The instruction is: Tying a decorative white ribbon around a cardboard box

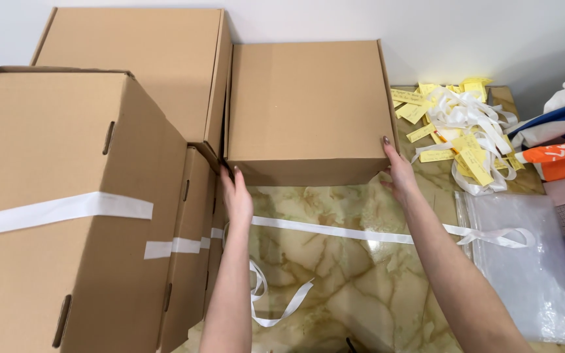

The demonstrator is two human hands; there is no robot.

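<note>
A closed brown cardboard box (308, 108) stands at the back of the marbled green table (354, 294), against the wall. My left hand (237, 196) presses its lower left front corner and my right hand (400, 173) grips its lower right corner, so both hands hold the box between them. A white ribbon (361, 233) lies stretched across the table in front of the box, under my forearms, with a loose curl (276, 304) nearer to me.
Three larger cardboard boxes crowd the left: a near one banded with white ribbon (53, 209), a narrow one (188, 248), a far one (138, 65). Yellow paper tags and tangled white ribbons (459, 124) lie back right, clear plastic bags (531, 261) and folded fabrics (564, 150) at right.
</note>
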